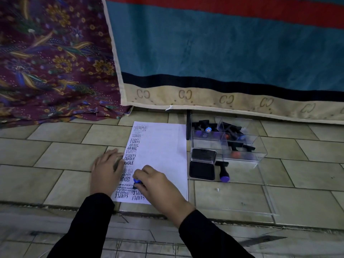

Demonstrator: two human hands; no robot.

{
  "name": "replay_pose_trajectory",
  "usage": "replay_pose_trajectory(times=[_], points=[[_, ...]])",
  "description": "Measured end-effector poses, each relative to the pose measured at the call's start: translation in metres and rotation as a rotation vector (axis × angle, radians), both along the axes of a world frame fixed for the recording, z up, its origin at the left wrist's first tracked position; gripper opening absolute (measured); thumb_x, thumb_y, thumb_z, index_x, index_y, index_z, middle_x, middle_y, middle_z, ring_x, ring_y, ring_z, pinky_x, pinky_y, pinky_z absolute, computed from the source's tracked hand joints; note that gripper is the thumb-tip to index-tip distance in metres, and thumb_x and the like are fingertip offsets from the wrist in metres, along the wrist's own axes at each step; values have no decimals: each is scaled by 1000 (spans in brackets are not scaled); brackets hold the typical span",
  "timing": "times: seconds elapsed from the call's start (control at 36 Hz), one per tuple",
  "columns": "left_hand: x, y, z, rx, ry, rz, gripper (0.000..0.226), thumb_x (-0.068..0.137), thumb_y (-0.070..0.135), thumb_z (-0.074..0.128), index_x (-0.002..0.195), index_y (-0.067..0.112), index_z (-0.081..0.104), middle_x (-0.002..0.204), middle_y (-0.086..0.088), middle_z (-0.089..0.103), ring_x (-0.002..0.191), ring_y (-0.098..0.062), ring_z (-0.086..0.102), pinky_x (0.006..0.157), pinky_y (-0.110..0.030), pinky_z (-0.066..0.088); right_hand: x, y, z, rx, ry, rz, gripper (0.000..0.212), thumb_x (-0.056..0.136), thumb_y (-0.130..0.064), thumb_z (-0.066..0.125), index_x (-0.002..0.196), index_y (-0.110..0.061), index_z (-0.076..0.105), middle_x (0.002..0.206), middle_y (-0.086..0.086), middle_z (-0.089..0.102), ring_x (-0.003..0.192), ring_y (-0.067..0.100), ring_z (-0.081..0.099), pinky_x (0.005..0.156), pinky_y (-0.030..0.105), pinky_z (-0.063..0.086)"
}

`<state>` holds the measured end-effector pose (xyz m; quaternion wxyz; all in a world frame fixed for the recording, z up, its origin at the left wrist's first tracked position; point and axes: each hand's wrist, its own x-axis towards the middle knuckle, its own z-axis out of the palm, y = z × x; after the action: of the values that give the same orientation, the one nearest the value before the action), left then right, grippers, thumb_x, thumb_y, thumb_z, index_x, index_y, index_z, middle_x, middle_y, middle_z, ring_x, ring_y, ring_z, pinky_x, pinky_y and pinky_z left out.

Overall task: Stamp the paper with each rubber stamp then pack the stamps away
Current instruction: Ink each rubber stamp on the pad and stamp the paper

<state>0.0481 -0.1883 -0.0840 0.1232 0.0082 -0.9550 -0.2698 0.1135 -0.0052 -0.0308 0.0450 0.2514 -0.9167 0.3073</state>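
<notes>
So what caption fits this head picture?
Right hand presses a stamp onto the paper; left hand holds it flat.

— What is the person wearing?

— Long black sleeves on both arms. The left sleeve and the right sleeve look plain, with no print or logo that shows.

— Where do the sleeves stop?

— At the wrists, with plain cuffs. The cloth looks soft and matte, with a few loose folds.

— Anything on the hands?

— The left hand and the right hand are bare. The nails are too small to judge.
</notes>
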Motion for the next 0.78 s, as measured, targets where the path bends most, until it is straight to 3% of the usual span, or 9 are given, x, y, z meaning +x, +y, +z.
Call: replay_pose_trajectory(times=[0.14,0.28,0.44,0.56,0.72,0.78], points=[[-2,-1,-3,-4,9,-11,25,89,26,55,110,20,68,131,-2,59,120,-27,52,106,-46,32,-5,2,-1,-115,-48,-59,11,93,-16,54,103,-12,53,99,8,54,81,27,58,72,41,52],[-3,-1,-6,-9,18,0,21,90,19,63,110,22,68,132,1,59,121,-25,50,106,-42,29,-14,30,5,-438,-100,-251,13,87,-9,63,98,-15,58,95,2,61,79,5,60,80,25,54],[-2,-2,-5,-8,29,-1,20,90,19,62,110,23,68,132,2,59,122,-24,49,107,-42,28,-16,85,16,-424,73,-413,19,84,-5,65,95,-19,59,91,-5,61,82,-4,63,72,5,49],[-2,0,-5,-5,37,-3,20,90,17,63,109,22,68,131,-1,60,122,-26,50,107,-44,30,-10,113,17,-335,100,-485,17,86,-9,65,96,-21,59,94,-7,60,78,-2,64,71,6,49],[-1,0,-4,6,32,4,21,90,17,63,109,22,69,131,1,59,121,-25,50,107,-43,29,1,135,5,-254,93,-524,13,87,-10,64,98,-16,61,97,-8,62,82,7,64,74,26,56],[-1,0,-4,6,30,-1,21,91,17,62,110,22,69,131,1,59,121,-25,50,107,-43,28,3,137,0,-239,85,-523,15,87,-11,64,99,-19,61,98,-10,61,82,2,63,74,25,55]])
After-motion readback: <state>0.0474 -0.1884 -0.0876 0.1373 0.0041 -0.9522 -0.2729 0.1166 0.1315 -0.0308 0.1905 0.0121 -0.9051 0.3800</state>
